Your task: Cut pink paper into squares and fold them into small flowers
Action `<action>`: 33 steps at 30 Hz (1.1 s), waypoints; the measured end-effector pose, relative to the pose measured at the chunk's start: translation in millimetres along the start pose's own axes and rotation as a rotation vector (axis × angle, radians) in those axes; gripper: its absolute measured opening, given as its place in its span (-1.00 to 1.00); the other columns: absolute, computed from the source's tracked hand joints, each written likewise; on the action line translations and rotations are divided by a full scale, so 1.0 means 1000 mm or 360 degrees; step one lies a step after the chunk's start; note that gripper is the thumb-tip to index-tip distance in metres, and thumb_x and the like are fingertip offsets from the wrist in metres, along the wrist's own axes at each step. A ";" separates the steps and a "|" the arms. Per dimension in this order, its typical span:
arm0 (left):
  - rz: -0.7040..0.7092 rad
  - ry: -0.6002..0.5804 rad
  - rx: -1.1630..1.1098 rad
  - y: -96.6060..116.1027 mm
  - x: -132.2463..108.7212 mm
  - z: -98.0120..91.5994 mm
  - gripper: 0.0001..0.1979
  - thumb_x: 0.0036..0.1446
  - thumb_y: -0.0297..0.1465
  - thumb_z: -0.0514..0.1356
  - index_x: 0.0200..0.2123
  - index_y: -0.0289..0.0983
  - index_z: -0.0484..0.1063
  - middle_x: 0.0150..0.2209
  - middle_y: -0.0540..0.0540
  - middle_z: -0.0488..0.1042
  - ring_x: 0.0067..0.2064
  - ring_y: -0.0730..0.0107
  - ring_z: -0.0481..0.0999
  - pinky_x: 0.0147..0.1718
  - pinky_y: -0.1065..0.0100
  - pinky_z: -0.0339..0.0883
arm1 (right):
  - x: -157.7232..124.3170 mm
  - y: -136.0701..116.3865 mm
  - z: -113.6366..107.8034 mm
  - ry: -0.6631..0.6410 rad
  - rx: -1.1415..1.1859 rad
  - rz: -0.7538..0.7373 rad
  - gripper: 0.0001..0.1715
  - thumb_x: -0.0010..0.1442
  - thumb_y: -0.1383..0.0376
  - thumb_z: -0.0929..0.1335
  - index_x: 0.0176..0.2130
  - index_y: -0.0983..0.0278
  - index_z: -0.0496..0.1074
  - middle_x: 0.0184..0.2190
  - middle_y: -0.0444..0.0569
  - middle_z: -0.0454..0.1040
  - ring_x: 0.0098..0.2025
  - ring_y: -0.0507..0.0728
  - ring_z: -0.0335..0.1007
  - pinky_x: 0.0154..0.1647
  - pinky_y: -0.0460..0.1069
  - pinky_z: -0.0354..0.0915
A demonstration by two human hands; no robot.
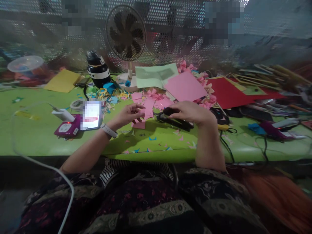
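Note:
My left hand [129,114] hovers at the edge of some pink paper pieces [148,110], its fingers curved and apart with nothing held. A black stapler [179,123] lies slantwise just right of those pieces. Over it bends my right hand [186,112], thumb and fingers closed around a dark upper part of the stapler; the palm hides some of the grip. Pink paper flowers [156,95] are heaped behind the pieces. A larger pink sheet [185,87] rests beyond my right hand.
Scraps litter the green tabletop [136,139]. A lit phone [91,114] and a purple power adapter [69,126] are at left. Behind stand a black bottle [98,71] and a fan [126,33]. Red sheets [225,92] and a second purple adapter [273,130] are at right.

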State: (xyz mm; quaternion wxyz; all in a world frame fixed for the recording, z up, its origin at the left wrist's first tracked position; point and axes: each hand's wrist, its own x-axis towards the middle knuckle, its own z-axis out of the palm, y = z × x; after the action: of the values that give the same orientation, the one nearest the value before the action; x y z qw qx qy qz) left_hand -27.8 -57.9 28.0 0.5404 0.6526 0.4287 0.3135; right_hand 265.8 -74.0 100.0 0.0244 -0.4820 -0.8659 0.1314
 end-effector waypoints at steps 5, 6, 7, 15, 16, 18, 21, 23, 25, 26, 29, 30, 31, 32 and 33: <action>-0.0043 0.0087 -0.0067 -0.006 0.007 -0.012 -0.76 0.13 -0.34 0.40 -0.18 -0.30 0.49 -0.32 -0.11 0.62 -0.33 0.41 0.65 -0.49 0.49 0.32 | 0.009 0.040 0.004 0.0195 -0.0217 0.0417 -0.63 0.25 0.12 0.38 -0.04 0.21 0.63 -0.07 0.13 0.64 -0.04 0.31 0.53 -0.11 0.12 0.34; -0.0061 0.0081 -0.0092 -0.008 0.009 -0.013 -0.77 0.12 -0.34 0.41 -0.21 -0.30 0.49 -0.31 -0.11 0.62 -0.32 0.40 0.65 -0.48 0.48 0.33 | 0.013 0.045 0.007 0.0172 -0.0237 0.0470 -0.66 0.24 0.12 0.40 -0.08 0.22 0.64 -0.10 0.13 0.65 -0.08 0.30 0.54 -0.15 0.11 0.34; -0.0077 0.0076 -0.0122 -0.009 0.010 -0.014 -0.76 0.11 -0.33 0.41 -0.22 -0.30 0.48 -0.29 -0.12 0.63 -0.31 0.40 0.66 -0.47 0.47 0.34 | 0.017 0.049 0.011 0.0144 -0.0246 0.0506 -0.68 0.23 0.12 0.42 -0.11 0.23 0.65 -0.14 0.14 0.65 -0.11 0.30 0.54 -0.18 0.10 0.33; -0.0064 0.0071 -0.0205 -0.012 0.013 -0.016 -0.71 0.11 -0.34 0.42 -0.14 -0.26 0.47 -0.24 -0.09 0.65 -0.26 0.37 0.67 -0.41 0.45 0.36 | 0.031 0.075 0.022 0.0195 -0.0434 0.0689 -0.63 0.18 0.04 0.47 -0.19 0.26 0.65 -0.25 0.18 0.65 -0.22 0.27 0.53 -0.33 0.05 0.30; -0.0062 0.0075 -0.0213 -0.011 0.013 -0.016 -0.71 0.10 -0.35 0.43 -0.14 -0.26 0.47 -0.24 -0.09 0.65 -0.26 0.39 0.66 -0.42 0.46 0.36 | 0.031 0.073 0.021 0.0179 -0.0440 0.0716 -0.64 0.18 0.05 0.47 -0.18 0.26 0.65 -0.24 0.18 0.65 -0.20 0.28 0.53 -0.32 0.06 0.31; -0.0044 0.0080 -0.0225 -0.011 0.012 -0.015 -0.70 0.07 -0.35 0.45 -0.16 -0.28 0.48 -0.26 -0.07 0.64 -0.28 0.41 0.65 -0.42 0.47 0.35 | 0.032 0.061 0.020 0.0245 -0.0428 0.0746 -0.64 0.19 0.08 0.46 -0.14 0.28 0.65 -0.18 0.21 0.64 -0.14 0.33 0.53 -0.25 0.09 0.34; 0.0008 0.0084 -0.0235 -0.012 0.012 -0.014 -0.66 0.04 -0.32 0.48 -0.17 -0.30 0.49 -0.28 -0.08 0.64 -0.30 0.42 0.64 -0.42 0.48 0.36 | 0.037 0.028 0.022 0.0633 -0.0206 0.0590 -0.59 0.29 0.13 0.38 -0.02 0.33 0.62 -0.03 0.27 0.61 -0.01 0.35 0.51 -0.07 0.16 0.37; 0.0035 0.0084 -0.0237 -0.013 0.012 -0.014 -0.64 0.05 -0.30 0.48 -0.15 -0.31 0.49 -0.27 -0.10 0.65 -0.30 0.42 0.64 -0.41 0.47 0.36 | 0.042 0.003 0.027 0.0767 0.0213 0.0305 -0.58 0.33 0.16 0.34 0.04 0.32 0.60 -0.02 0.19 0.62 -0.05 0.27 0.53 0.01 0.14 0.39; 0.0051 0.0086 -0.0233 -0.014 0.013 -0.013 -0.65 0.08 -0.31 0.47 -0.13 -0.31 0.49 -0.26 -0.11 0.65 -0.29 0.42 0.65 -0.39 0.46 0.36 | 0.047 -0.016 0.036 0.0687 0.0630 0.0054 -0.59 0.30 0.15 0.37 0.01 0.32 0.61 -0.07 0.13 0.65 -0.09 0.22 0.55 0.01 0.12 0.42; 0.0056 0.0081 -0.0228 -0.015 0.013 -0.013 -0.66 0.09 -0.32 0.46 -0.12 -0.31 0.49 -0.26 -0.11 0.65 -0.28 0.42 0.65 -0.39 0.46 0.36 | 0.048 -0.023 0.040 0.0646 0.0786 -0.0015 -0.60 0.28 0.15 0.39 -0.01 0.32 0.62 -0.10 0.12 0.66 -0.11 0.21 0.56 0.00 0.12 0.43; 0.0064 0.0037 -0.0224 -0.015 0.014 -0.012 -0.66 0.11 -0.34 0.45 -0.08 -0.30 0.50 -0.26 -0.10 0.65 -0.26 0.41 0.66 -0.37 0.45 0.36 | 0.052 -0.031 0.050 0.0553 0.1056 -0.0077 -0.62 0.22 0.17 0.43 -0.05 0.32 0.63 -0.17 0.09 0.67 -0.15 0.19 0.57 -0.05 0.11 0.47; 0.0068 0.0017 -0.0226 -0.014 0.013 -0.012 -0.65 0.11 -0.34 0.45 -0.07 -0.30 0.50 -0.25 -0.10 0.65 -0.25 0.40 0.66 -0.37 0.44 0.37 | 0.052 -0.031 0.052 0.0530 0.1102 -0.0074 -0.63 0.20 0.18 0.44 -0.06 0.32 0.63 -0.18 0.09 0.67 -0.16 0.19 0.57 -0.06 0.11 0.48; 0.0077 0.0006 -0.0230 -0.014 0.013 -0.011 -0.65 0.12 -0.34 0.44 -0.06 -0.29 0.50 -0.23 -0.10 0.65 -0.24 0.40 0.66 -0.36 0.44 0.37 | 0.052 -0.030 0.053 0.0510 0.1138 -0.0070 -0.64 0.18 0.19 0.45 -0.07 0.31 0.63 -0.18 0.09 0.67 -0.17 0.18 0.57 -0.07 0.12 0.49; 0.0087 -0.0003 -0.0234 -0.014 0.012 -0.011 -0.64 0.12 -0.33 0.44 -0.04 -0.29 0.50 -0.22 -0.10 0.65 -0.23 0.41 0.66 -0.35 0.44 0.38 | 0.053 -0.029 0.054 0.0491 0.1170 -0.0068 -0.66 0.17 0.20 0.46 -0.08 0.31 0.63 -0.19 0.08 0.67 -0.18 0.17 0.58 -0.07 0.12 0.50; 0.0100 -0.0008 -0.0233 -0.013 0.012 -0.011 -0.64 0.12 -0.33 0.44 -0.04 -0.29 0.50 -0.21 -0.10 0.65 -0.22 0.41 0.66 -0.34 0.44 0.39 | 0.053 -0.029 0.054 0.0473 0.1199 -0.0069 -0.67 0.16 0.21 0.46 -0.09 0.30 0.63 -0.19 0.08 0.67 -0.19 0.17 0.58 -0.07 0.12 0.51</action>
State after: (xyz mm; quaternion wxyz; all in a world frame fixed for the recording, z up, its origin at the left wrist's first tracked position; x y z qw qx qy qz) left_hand -34.7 -41.9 16.6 0.5776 0.6253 0.3825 0.3593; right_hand 204.5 -55.3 50.7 0.3272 -0.4346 -0.7542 0.3679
